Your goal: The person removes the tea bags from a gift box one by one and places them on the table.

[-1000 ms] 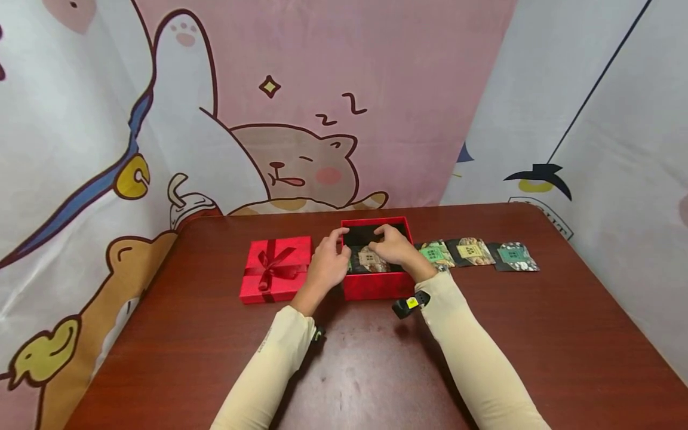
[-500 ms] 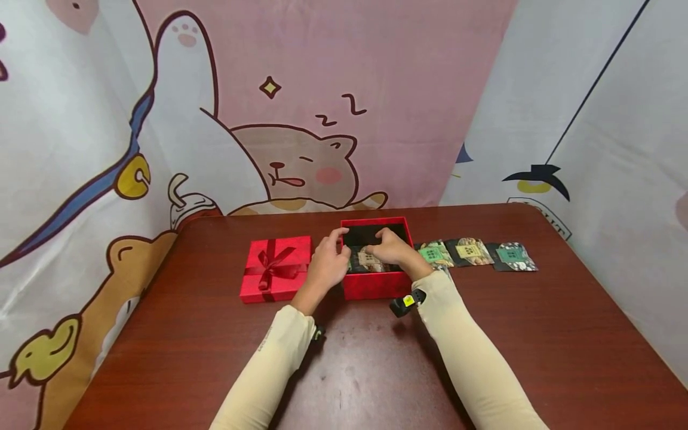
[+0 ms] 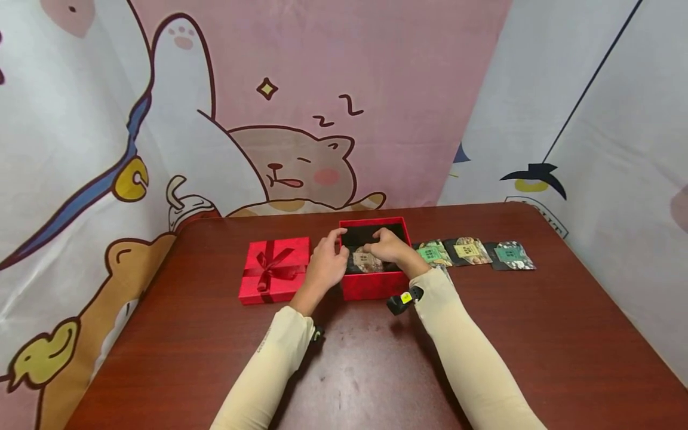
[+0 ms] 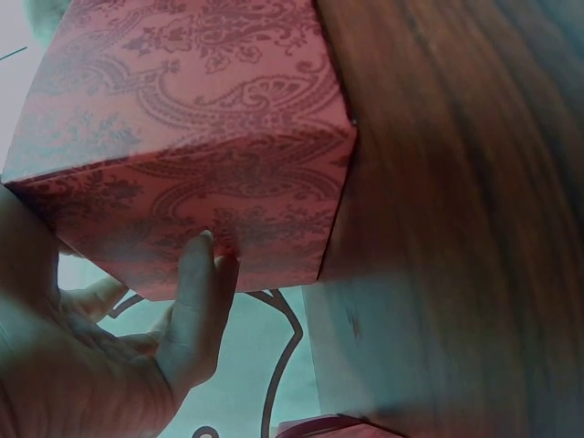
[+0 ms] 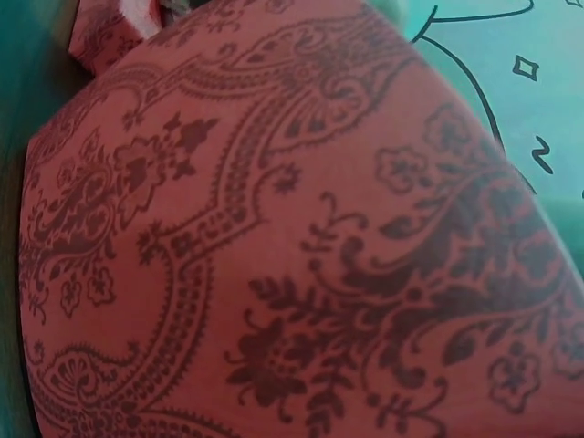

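Observation:
In the head view an open red gift box point(image 3: 374, 285) with a dark inside stands in the middle of the table. My left hand point(image 3: 326, 261) holds the box by its left wall; in the left wrist view its fingertips touch the patterned outside. My right hand point(image 3: 391, 246) reaches over the right rim into the box. Its thumb touches a dark packet point(image 3: 368, 260) with a tan label lying inside at the front. Its other fingers are partly hidden, so whether it pinches the packet is unclear. The right wrist view is filled by the box wall point(image 5: 301, 219).
The red lid point(image 3: 274, 270) with a dark ribbon bow lies left of the box. Right of it lies a row of packets: one with a green label point(image 3: 431, 254), one yellow point(image 3: 469, 249), one teal point(image 3: 510, 255). A printed cloth point(image 3: 376, 107) hangs behind the table.
The tan-labelled packet has shifted slightly left inside the box with my right thumb, covering a green bit seen at the box's left. My right wrist has moved slightly left; the left hand stays put.

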Demonstrator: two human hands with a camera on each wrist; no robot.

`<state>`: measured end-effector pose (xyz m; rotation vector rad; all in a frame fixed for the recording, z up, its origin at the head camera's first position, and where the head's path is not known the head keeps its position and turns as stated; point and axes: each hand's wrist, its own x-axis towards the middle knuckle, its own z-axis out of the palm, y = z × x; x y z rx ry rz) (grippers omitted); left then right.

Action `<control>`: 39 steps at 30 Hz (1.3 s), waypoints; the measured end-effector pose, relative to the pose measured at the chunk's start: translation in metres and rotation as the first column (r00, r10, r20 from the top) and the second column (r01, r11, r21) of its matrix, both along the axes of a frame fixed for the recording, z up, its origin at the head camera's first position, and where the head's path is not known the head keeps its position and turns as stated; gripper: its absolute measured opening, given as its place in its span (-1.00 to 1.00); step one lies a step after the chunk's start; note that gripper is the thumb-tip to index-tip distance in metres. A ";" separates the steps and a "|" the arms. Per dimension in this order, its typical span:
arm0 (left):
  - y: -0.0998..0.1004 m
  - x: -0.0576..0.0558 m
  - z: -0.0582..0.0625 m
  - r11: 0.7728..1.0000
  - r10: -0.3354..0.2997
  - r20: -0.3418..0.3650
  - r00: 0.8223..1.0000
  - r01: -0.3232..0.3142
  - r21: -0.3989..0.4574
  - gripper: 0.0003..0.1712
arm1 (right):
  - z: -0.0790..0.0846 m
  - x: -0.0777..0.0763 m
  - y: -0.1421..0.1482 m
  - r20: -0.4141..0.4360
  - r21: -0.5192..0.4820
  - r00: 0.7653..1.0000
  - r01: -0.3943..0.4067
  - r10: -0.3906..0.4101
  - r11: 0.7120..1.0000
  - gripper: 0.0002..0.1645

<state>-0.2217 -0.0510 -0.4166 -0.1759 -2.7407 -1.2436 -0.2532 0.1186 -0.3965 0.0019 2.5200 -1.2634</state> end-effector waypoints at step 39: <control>0.000 0.001 0.002 1.000 0.004 0.015 1.000 -0.004 0.000 -0.50 | -0.004 0.004 0.000 -0.206 -0.105 0.975 -0.110 0.087 0.988 -0.55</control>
